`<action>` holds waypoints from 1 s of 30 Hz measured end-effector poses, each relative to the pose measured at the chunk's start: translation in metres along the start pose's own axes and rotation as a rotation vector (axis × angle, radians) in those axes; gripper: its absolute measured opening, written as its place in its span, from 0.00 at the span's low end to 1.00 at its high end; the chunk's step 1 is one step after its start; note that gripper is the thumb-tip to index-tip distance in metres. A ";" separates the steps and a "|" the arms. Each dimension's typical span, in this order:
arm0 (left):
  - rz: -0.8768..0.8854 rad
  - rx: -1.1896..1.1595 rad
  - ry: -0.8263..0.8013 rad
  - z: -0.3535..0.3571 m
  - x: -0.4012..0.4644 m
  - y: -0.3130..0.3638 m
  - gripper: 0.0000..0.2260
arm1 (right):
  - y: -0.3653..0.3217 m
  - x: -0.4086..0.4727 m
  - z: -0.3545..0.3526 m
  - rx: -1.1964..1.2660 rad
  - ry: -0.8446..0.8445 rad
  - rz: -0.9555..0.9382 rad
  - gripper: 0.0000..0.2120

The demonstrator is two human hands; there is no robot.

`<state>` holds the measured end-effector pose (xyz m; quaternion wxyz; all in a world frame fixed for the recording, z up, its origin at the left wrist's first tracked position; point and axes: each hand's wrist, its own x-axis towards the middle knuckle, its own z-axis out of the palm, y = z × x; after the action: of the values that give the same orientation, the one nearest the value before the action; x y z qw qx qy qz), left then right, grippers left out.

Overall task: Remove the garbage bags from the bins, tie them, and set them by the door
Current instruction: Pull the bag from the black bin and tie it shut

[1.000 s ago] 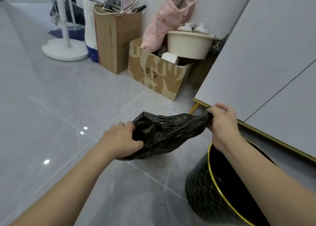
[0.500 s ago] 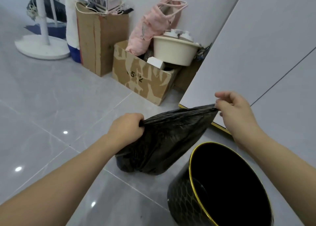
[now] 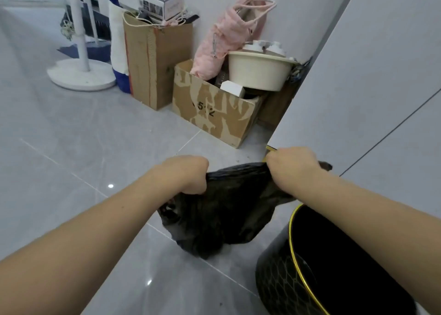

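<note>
Hands hold a black garbage bag [image 3: 224, 209] up over the floor [image 3: 83, 147], just left of the black bin [image 3: 281, 283]. Left hand [image 3: 188, 174] and right hand [image 3: 293, 166] each have fingers clamped on the bag's top edge, stretching it between them.

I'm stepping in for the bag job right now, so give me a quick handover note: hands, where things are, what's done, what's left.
Left hand: grips one side of the black garbage bag's top.
Right hand: grips the other side; the bag hangs between them, above the floor.
Black bin with gold rim: stands on the floor at lower right, no liner visible inside.
Done: the bag is out of this bin.
Left: tie the top, which shows no knot, set it by the door, then do any other bins. No door in view.
</note>
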<state>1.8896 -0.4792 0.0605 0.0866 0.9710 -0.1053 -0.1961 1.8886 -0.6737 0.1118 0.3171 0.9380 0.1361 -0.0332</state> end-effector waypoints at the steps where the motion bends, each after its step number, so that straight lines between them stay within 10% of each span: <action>1: -0.013 0.047 0.038 -0.014 -0.002 -0.003 0.10 | 0.007 0.006 -0.009 -0.007 0.047 -0.003 0.10; 5: -0.056 0.242 -0.207 -0.033 -0.012 -0.005 0.12 | 0.027 0.022 -0.035 0.031 0.043 0.026 0.15; 12: -0.133 0.595 -0.740 0.054 -0.015 -0.027 0.12 | -0.049 -0.008 0.024 0.103 -0.679 -0.173 0.36; 17: -0.270 0.440 -0.465 0.050 0.006 -0.059 0.05 | -0.049 0.015 0.030 0.055 -0.632 -0.132 0.05; 25: -0.195 0.058 0.775 0.021 0.000 -0.086 0.06 | 0.045 0.032 0.017 0.214 -0.079 0.339 0.11; 27: -0.260 0.016 0.653 0.059 -0.010 -0.095 0.07 | 0.048 0.024 0.031 0.271 -0.118 0.409 0.11; 30: -0.414 0.035 0.040 0.103 -0.027 -0.099 0.08 | 0.024 0.011 0.053 0.333 -0.274 0.429 0.12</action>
<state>1.8410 -0.3902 -0.0445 0.0295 0.9770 0.0946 -0.1886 1.9071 -0.7218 0.0820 0.1742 0.9712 -0.1163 -0.1134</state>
